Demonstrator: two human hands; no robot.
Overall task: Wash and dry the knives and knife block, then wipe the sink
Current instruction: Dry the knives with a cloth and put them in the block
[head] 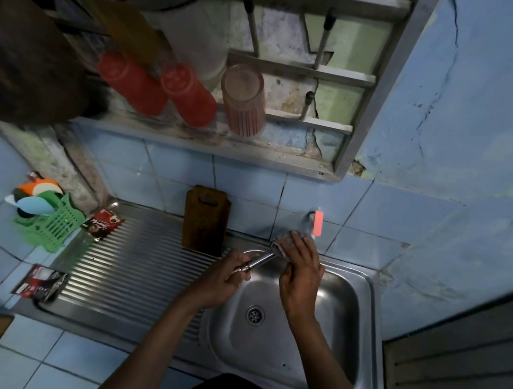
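Drying a knife (260, 260) over the sink (363, 300), right of centre in the frame. Your left hand (227, 279) grasps the metal handle, fingers curled around it. Your right hand (300, 269) clasps a cloth (284, 243) folded over the blade end, which is hidden beneath it, just below the tap (316, 223). Judged from this pose, the stroke goes best if you draw the cloth along the blade with the fold over the spine, keep the edge turned away from your palm, and hold the handle steady. The knife block (205, 219) stands upright on the drainboard (133, 275) at centre frame, against the tiled wall.
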